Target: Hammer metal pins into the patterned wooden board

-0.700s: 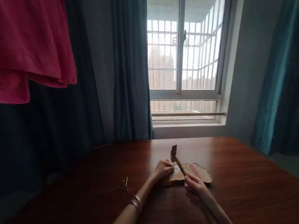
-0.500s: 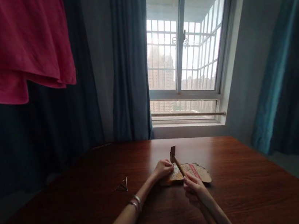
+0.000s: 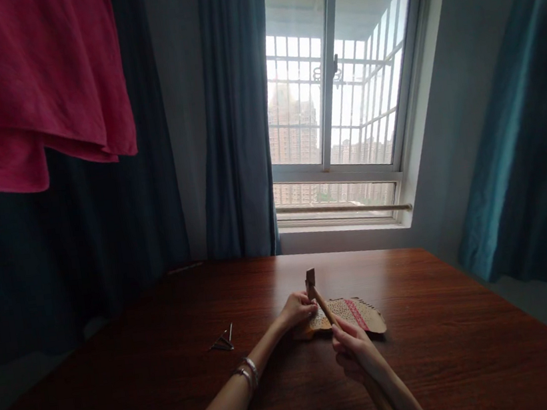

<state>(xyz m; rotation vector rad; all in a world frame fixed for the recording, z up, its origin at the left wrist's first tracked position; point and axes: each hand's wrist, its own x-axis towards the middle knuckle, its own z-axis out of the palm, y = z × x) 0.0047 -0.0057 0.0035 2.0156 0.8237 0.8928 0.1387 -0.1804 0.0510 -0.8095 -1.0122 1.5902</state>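
Note:
On the brown wooden table (image 3: pixel 445 357) lies a tan perforated board (image 3: pixel 356 315) with a pink band across it. My right hand (image 3: pixel 352 349) is wrapped round the wooden handle of a small hammer (image 3: pixel 313 288), whose dark head hovers just above the board's left end. My left hand (image 3: pixel 297 309) rests on that same left end with its fingers pinched together right under the hammer head; what they pinch is too small to make out. Bracelets circle my left wrist.
A few thin metal pieces (image 3: pixel 223 340) lie on the table to the left of my left arm. Beyond the table's far edge are a barred window (image 3: pixel 334 96) and blue curtains (image 3: pixel 236 116). A pink cloth (image 3: pixel 25 83) hangs at the upper left.
The hammer head has shifted slightly left, closer over my left fingers. My right hand moved a little left with it. The left hand has stayed put.

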